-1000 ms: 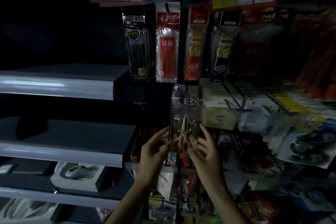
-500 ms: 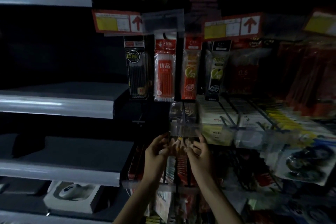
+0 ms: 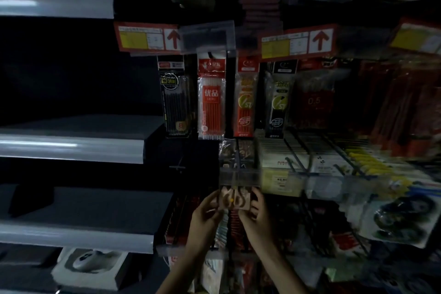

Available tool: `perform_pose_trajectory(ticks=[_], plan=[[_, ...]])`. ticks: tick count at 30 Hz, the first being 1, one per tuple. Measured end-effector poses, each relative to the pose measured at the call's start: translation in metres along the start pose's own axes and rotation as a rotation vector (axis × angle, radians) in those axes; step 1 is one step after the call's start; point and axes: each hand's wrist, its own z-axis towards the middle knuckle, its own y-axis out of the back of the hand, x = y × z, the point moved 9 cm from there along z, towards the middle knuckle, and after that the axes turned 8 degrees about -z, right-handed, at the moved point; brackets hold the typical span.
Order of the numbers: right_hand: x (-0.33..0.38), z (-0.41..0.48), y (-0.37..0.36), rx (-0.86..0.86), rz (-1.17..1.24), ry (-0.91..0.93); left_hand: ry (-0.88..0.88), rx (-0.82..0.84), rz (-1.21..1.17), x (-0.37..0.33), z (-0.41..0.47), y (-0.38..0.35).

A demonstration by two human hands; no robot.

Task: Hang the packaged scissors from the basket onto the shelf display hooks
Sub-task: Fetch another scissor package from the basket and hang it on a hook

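Together, left hand (image 3: 204, 215), right hand (image 3: 259, 218) pinch glossy flat scissors packet (image 3: 235, 200).

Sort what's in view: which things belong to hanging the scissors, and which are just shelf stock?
Job: packaged scissors, held by left hand and right hand; display hook just above.
Not the job: red refill pack; black pencil pack; arrow price tag; white boxed item.
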Motion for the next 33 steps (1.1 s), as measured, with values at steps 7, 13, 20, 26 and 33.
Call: perform_pose_trajectory(ticks=[7,13,20,26,33], plan=[[0.011,0.008,0.002,0.009,-0.041,0.020,-0.014,-0.063,-0.041,-0.004,0.006,0.000],[-0.001,0.012,0.001,-0.038,-0.030,0.018,-0.015,-0.068,-0.025,-0.001,0.006,-0.002],[-0.006,0.013,-0.005,-0.005,-0.006,0.032,-0.017,-0.047,-0.015,0.003,0.006,-0.005],[-0.009,0.017,-0.006,0.002,0.020,0.023,-0.035,-0.038,0.005,0.004,0.007,-0.007],[-0.020,0.018,0.001,-0.013,-0.004,-0.002,-0.046,-0.035,0.096,0.012,0.010,0.001]])
